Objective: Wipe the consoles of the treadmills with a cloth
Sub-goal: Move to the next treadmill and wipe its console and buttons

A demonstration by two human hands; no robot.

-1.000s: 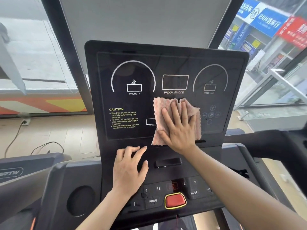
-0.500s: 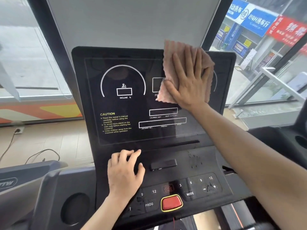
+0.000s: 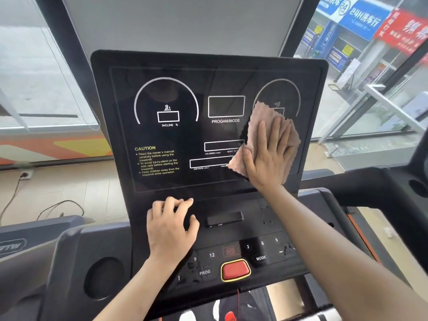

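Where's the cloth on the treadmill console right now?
In the head view the pink cloth is pressed flat under the right hand on the right part of the console screen, just right of the PROGAM/MODE box, covering the speed dial's lower part.

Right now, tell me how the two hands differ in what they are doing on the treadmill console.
The right hand lies flat with fingers straight on the pink cloth, against the upright glossy black display panel; the left hand is bare with fingers curled. The right hand sits high on the display's right side; the left hand rests lower, on the ledge above the button row. Both touch the same console.
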